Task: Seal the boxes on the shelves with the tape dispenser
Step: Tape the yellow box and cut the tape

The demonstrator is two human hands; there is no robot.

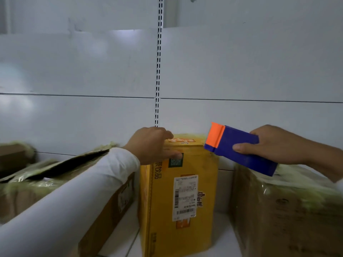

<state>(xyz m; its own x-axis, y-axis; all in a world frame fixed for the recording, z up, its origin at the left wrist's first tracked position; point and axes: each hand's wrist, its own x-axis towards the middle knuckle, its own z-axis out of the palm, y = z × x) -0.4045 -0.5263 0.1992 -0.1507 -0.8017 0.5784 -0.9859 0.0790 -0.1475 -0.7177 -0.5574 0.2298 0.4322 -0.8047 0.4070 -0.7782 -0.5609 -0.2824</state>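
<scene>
A tall yellow box (pixel 178 197) with a white shipping label stands upright on the shelf in the middle. My left hand (pixel 152 143) rests on its top left edge, fingers lying over the top and the front. My right hand (pixel 274 145) grips a blue tape dispenser (pixel 239 151) with an orange front end, held in the air just right of the box's top corner, orange end pointing left toward the box. A brown box (pixel 55 182) with a raised flap lies to the left. Another brown box (pixel 285 216) stands to the right.
The white shelf floor (pixel 122 240) shows in narrow gaps between the boxes. A white back panel (pixel 241 71) with a slotted upright (pixel 157 71) rises behind them. Part of another brown box (pixel 13 154) sits at the far left edge.
</scene>
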